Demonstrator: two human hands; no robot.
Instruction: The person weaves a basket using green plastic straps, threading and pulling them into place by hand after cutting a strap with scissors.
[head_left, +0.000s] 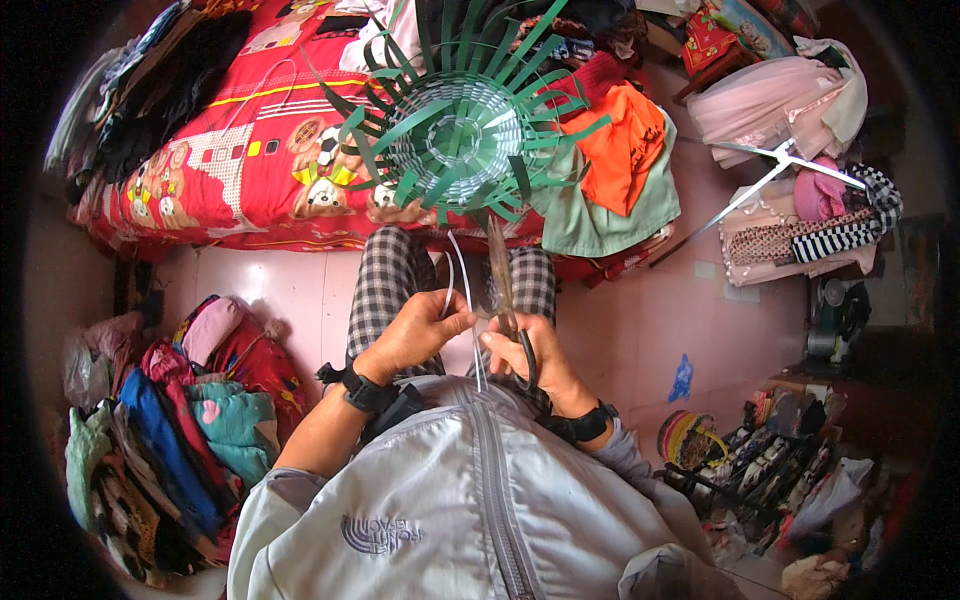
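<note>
Above my lap, my left hand (421, 330) pinches a narrow white strip (462, 271) between thumb and fingers. The strip has two strands pointing up and a tail hanging towards my jacket. My right hand (534, 349) grips a pair of dark-handled metal scissors (501, 274), whose blades point away from me. The blades look nearly closed, just right of the white strip. Beyond my knees, a half-woven green basket (459, 139) rests on the bed's edge. Its round base and low wall are woven with pale strips, and long loose green strips fan out around it.
The bed has a red patterned cover (270, 180). Orange cloth (626, 150) and pale green cloth (585, 217) lie right of the basket. Clothes are piled on the floor at left (225, 405). A metal-framed rack (780, 154) with garments stands right; a blue scrap (681, 379) lies on the pink floor.
</note>
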